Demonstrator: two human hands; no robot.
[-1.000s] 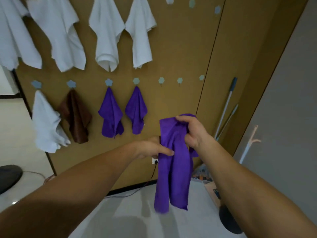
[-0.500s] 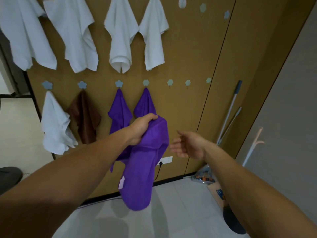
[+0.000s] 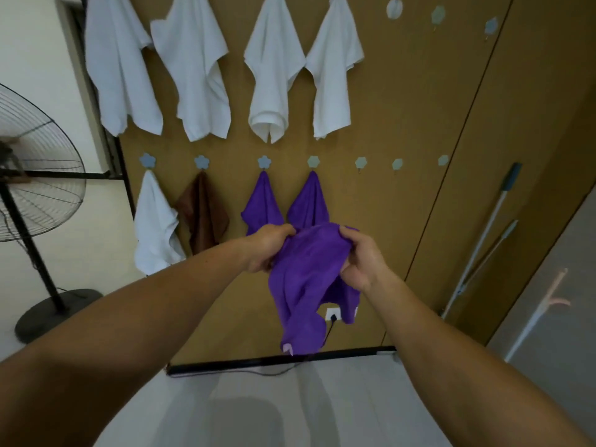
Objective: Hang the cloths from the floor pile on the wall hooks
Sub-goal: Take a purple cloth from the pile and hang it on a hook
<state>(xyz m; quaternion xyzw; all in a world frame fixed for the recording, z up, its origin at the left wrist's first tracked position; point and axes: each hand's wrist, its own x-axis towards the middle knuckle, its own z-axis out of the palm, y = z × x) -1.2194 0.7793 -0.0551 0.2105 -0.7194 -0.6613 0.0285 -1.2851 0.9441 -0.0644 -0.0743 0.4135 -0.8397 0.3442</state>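
A purple cloth (image 3: 306,279) hangs in front of the brown wall, held by both hands at its top edge. My left hand (image 3: 267,248) grips its left corner and my right hand (image 3: 361,256) grips its right corner. Behind it, two purple cloths (image 3: 263,204) (image 3: 309,201), a brown cloth (image 3: 201,211) and a white cloth (image 3: 154,227) hang from the lower row of flower-shaped hooks. Three bare hooks (image 3: 360,162) (image 3: 397,163) (image 3: 443,160) follow to the right in that row. Several white cloths (image 3: 274,69) hang from the upper row. The floor pile is out of view.
A standing fan (image 3: 35,175) is at the left on a round black base. Two mop handles (image 3: 483,240) lean in the right corner. A wall socket (image 3: 332,314) with a black cable sits low on the wall. Upper bare hooks (image 3: 394,8) are at top right.
My right hand, open and empty half a second ago, has taken hold of the cloth's right corner. The cloth is now spread between both hands, and the view has swung left.
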